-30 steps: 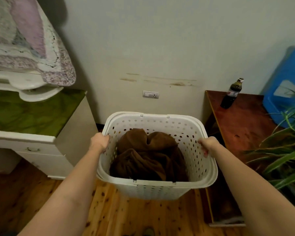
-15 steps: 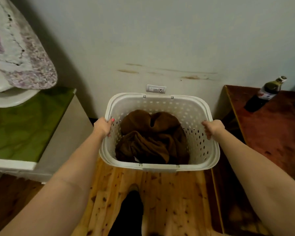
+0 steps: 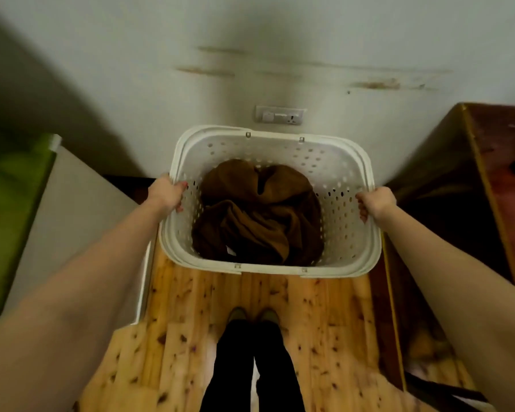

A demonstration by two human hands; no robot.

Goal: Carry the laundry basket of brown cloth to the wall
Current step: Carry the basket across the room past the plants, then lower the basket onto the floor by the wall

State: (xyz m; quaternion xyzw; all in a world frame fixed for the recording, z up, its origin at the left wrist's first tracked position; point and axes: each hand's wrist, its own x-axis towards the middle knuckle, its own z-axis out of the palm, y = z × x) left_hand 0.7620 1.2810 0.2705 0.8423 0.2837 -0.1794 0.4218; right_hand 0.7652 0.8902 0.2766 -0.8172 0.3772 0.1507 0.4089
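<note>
A white perforated laundry basket (image 3: 338, 166) is held in front of me, low over the wooden floor, its far rim close under the pale wall (image 3: 280, 31). Crumpled brown cloth (image 3: 256, 212) fills its bottom. My left hand (image 3: 167, 194) grips the left rim, fingers curled over the edge. On the opposite rim, my right hand (image 3: 374, 201) is closed the same way. Both arms are stretched forward. My legs and feet (image 3: 252, 316) stand just behind the basket.
A white cabinet with a green top (image 3: 15, 209) stands at the left, a dark red-brown wooden table (image 3: 500, 162) at the right; the basket is in the gap between them. A wall socket (image 3: 280, 115) sits just above the basket's far rim. The floor (image 3: 191, 337) is knotty pine boards.
I have stepped closer to the wall and my view has tipped downward. The basket has gone forward and lower between cabinet and table. Both hands keep their grip.
</note>
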